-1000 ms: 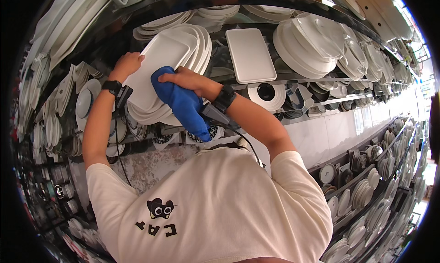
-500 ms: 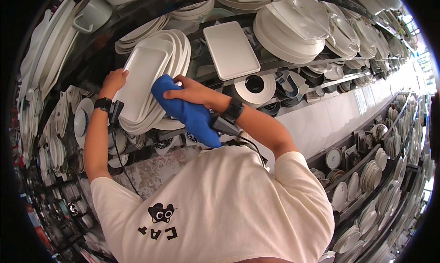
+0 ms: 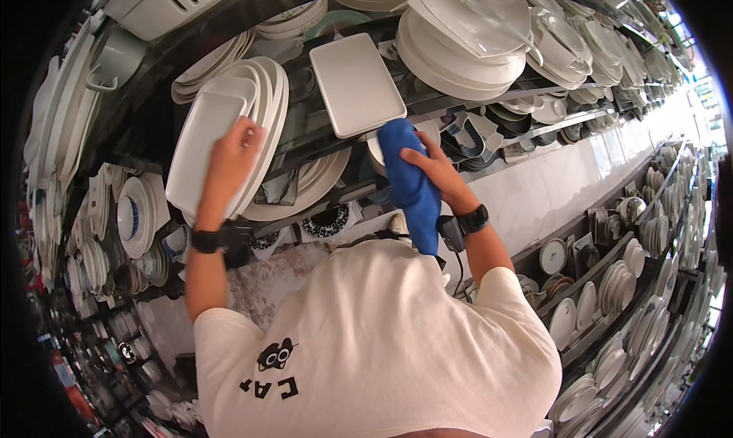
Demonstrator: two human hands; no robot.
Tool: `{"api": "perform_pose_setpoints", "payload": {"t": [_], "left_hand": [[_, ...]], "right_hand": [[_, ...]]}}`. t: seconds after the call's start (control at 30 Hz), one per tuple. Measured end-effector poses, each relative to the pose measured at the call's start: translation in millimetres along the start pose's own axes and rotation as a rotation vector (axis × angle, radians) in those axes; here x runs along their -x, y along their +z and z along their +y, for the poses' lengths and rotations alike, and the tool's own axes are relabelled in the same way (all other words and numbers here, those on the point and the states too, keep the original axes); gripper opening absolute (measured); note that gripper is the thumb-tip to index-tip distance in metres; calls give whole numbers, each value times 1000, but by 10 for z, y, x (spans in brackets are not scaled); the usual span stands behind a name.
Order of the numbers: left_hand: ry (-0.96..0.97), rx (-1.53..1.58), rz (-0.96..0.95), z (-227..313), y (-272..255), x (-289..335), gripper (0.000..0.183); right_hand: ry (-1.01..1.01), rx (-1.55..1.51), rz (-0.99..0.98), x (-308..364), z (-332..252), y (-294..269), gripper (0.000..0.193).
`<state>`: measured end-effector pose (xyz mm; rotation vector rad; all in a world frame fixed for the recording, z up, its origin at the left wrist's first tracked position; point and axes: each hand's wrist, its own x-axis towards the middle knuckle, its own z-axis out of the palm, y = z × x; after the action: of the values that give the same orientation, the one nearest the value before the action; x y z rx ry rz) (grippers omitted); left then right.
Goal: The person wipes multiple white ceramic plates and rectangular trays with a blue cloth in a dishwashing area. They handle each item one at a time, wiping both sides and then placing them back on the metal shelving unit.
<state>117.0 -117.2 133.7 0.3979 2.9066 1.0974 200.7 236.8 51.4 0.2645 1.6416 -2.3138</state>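
Head view (fisheye, edges bent toward rim). R hand (image 3: 437,167) grips a bunched blue fabric cloth (image 3: 411,186), soft, matte, folded into a long roll; thumb lies on the near face, upper end just beside the lower R corner of a flat white rectangular glazed tray (image 3: 357,87) w/ a thin raised rim. L hand (image 3: 233,163), fingers part-curled, is over a tilted stack of smooth white oval and rectangular ceramic plates (image 3: 195,159), which lies L of the tray on the dark shelf (image 3: 294,144); can't tell if this hand touches or grips. Each wrist bears a black band, L (image 3: 206,241) and R (image 3: 474,220). Further R: a pile of large round white glossy dishes (image 3: 454,68). Upper L: a white slotted plastic basket (image 3: 164,11) and a pale mug-like vessel w/ a looped handle (image 3: 118,56). Below the stack: a black-and-white speckled round piece (image 3: 324,220). Lower R: racked pale plates (image 3: 565,323).

Obscured: L hand is motion-blurred and covers part of the stack; cloth hides part of a round white dish behind it, and R palm is mostly unseen. Basket is cut off at top; cream fabric T-shirt (image 3: 382,331) runs off the lower edge. Far L shelf contents too small/dark to ID.
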Motion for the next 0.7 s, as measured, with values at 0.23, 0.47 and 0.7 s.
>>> {"api": "perform_pose_setpoints", "payload": {"t": [0.23,0.47,0.7], "left_hand": [[-337,280,-134,-166,1311,-621,43],[-425,71,-87,-196,1704,-1115,48],[-438,95,-99,-365,1768,-1223,36]], "right_hand": [[-38,-83,142,192,154,-692,59],[-26,-80,221,350,175,-1045,62],[-24,-136,195,396,175,-1274,63]]}}
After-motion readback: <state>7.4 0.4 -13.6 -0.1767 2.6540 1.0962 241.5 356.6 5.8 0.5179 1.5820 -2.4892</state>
